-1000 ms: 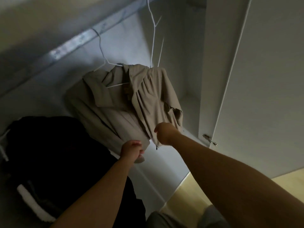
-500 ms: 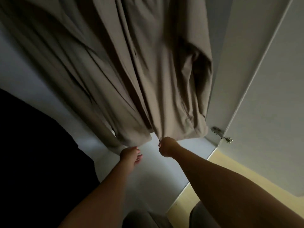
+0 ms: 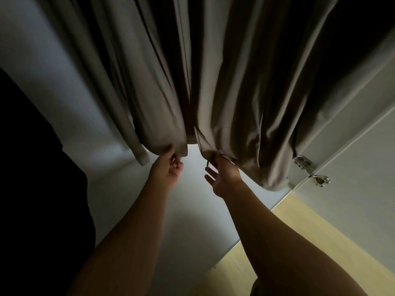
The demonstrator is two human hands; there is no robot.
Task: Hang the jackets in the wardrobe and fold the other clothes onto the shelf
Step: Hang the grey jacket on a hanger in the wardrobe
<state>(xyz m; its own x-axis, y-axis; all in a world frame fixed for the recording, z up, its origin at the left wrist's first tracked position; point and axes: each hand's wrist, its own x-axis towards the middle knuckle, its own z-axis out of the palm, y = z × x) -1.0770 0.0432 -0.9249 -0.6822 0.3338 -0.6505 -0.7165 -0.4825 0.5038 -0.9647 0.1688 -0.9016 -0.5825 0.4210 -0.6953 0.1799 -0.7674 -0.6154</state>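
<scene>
Left grip (image 3: 168,167) pinches the jacket (image 3: 235,82) hem above it; right grip (image 3: 222,178), fingers apart, touches it.

Overall light: dim, with the wardrobe interior in gloom.
Brightest area: the pale wooden floor (image 3: 241,263) at lower right, lit from outside the wardrobe.
Shadows: the dark garment (image 3: 32,189) on the left is solid black with no detail, and the top right corner is equally black.
Beige jacket (image 3: 235,82): its folds show as dark streaks, smeared by blur.
Hands: the left hand (image 3: 168,167) and right hand (image 3: 220,178) are shaded and soft-edged.
Glare: a small glint on the metal hinge (image 3: 312,169).
Distortion: wide-angle stretch makes the forearms swell towards the bottom edge.
</scene>
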